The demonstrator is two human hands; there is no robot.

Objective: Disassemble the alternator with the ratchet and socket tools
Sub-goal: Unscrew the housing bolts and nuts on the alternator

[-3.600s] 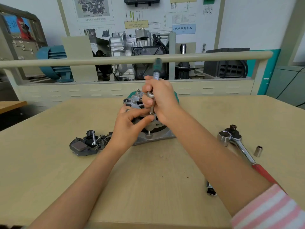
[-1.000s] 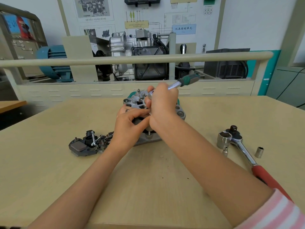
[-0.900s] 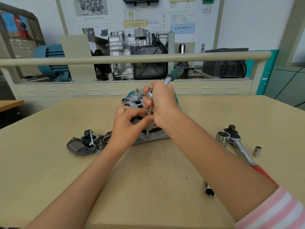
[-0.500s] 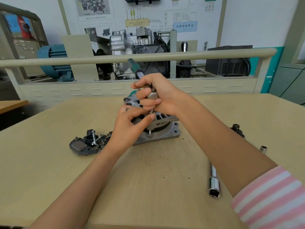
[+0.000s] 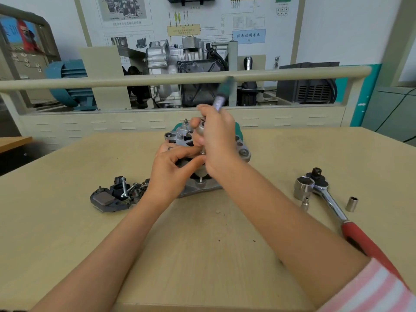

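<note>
Swung from eleven to one o'clock, your ratchet (image 5: 221, 95) sits in your right grip (image 5: 217, 140); left grip (image 5: 173, 170) pinches the alternator (image 5: 242, 152); three sockets (image 5: 304, 188) on the desk (image 5: 67, 221).

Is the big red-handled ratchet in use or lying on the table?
Lying unused: the red-handled ratchet rests flat on the table, clear of both hands.

Blue label (image 5: 248, 36) on wall board: "仪表控制单元"; other print illegible.
</note>
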